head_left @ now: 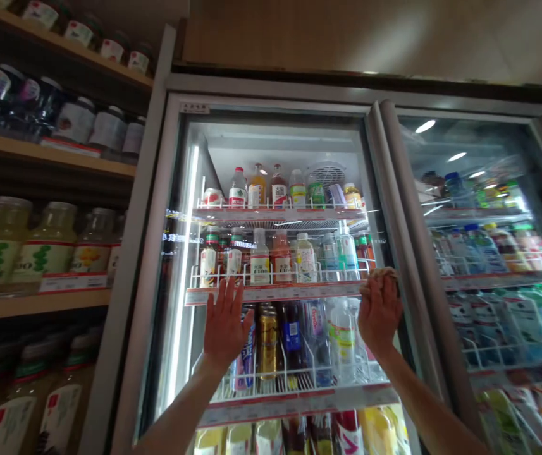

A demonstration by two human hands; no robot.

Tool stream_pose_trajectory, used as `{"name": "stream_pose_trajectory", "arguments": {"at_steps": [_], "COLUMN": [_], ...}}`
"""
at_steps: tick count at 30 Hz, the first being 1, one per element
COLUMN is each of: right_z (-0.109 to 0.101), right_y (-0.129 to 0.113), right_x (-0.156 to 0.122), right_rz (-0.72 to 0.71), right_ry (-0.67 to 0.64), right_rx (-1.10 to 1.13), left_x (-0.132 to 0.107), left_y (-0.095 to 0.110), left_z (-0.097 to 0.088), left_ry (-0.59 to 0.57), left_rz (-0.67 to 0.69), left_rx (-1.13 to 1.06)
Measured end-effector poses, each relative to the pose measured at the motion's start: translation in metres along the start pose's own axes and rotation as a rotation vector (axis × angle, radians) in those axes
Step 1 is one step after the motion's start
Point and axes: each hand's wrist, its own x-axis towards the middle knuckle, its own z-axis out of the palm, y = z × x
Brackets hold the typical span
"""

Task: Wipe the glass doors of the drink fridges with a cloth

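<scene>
Both arms reach up to the glass door [280, 215] of a lit drinks fridge. My left hand [227, 325] lies flat against the glass with fingers stretched, holding nothing. At the door's right side, my right hand [381, 309] presses a bunched beige cloth [382, 274] on the glass, fingers over its lower part. Through the door, bottles and cans stand on wire-fronted shelves. A gold can [268, 341] shows just right of my left hand, and a clear bottle with a yellow-green label [341, 341] is left of my right hand.
Wooden shelves [38, 300] with rows of bottles and jars stand to the left. A second fridge door [479, 253], with more drinks behind it, is on the right, past the metal door handles [406, 253]. A wooden panel [346, 38] runs above the fridge.
</scene>
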Motion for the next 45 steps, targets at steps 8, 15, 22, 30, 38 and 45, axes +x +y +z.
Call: {"name": "stream_pose_trajectory", "arguments": {"at_steps": [8,15,22,30,38,45], "right_z": [0.004,0.007,0.005,-0.001,-0.008,-0.009], "right_y": [-0.037,-0.061,-0.029,-0.019,-0.011,-0.015], "right_x": [0.008,-0.004,0.02,0.003,-0.024,-0.018], "right_rz": [-0.496,-0.682,-0.146,-0.235,-0.485,-0.356], "right_ry": [-0.136,-0.337,-0.058,-0.117,-0.262,-0.228], "right_rx": [0.197,0.261,0.061,0.053,0.162,0.125], "left_x": [-0.002,0.0,0.0,0.002,0.002,0.002], "left_y": [0.003,0.005,0.003,0.002,0.002,0.001], "left_z": [-0.006,-0.01,-0.005,-0.004,-0.004,-0.003], "left_ry": [-0.056,-0.087,-0.068,-0.035,-0.019,-0.001], "left_rz": [-0.007,-0.026,-0.031,-0.018,-0.013,-0.01], "left_rx": [0.077,0.075,0.02,0.001,-0.001,-0.036]}}
